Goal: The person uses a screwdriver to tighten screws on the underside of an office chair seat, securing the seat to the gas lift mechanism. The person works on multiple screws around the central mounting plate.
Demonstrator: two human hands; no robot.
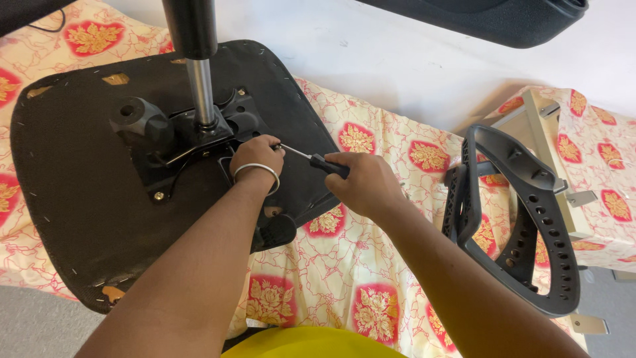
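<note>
An upturned black office chair seat [73,172] lies on a flowered cloth, its metal mechanism plate [192,142] and gas cylinder [197,73] pointing up. My left hand [256,154], with a silver bangle at the wrist, rests on the plate's right edge and pinches the tip of a screwdriver. My right hand [363,182] grips the black-handled screwdriver [311,159], whose shaft points left toward the plate. The screw under the tip is hidden by my left fingers.
A black plastic chair armrest frame [530,219] lies to the right on the cloth [358,278]. A light metal frame [563,199] stands beside it. Another black chair part [490,20] sits at the top right. Grey floor [33,325] shows at the lower left.
</note>
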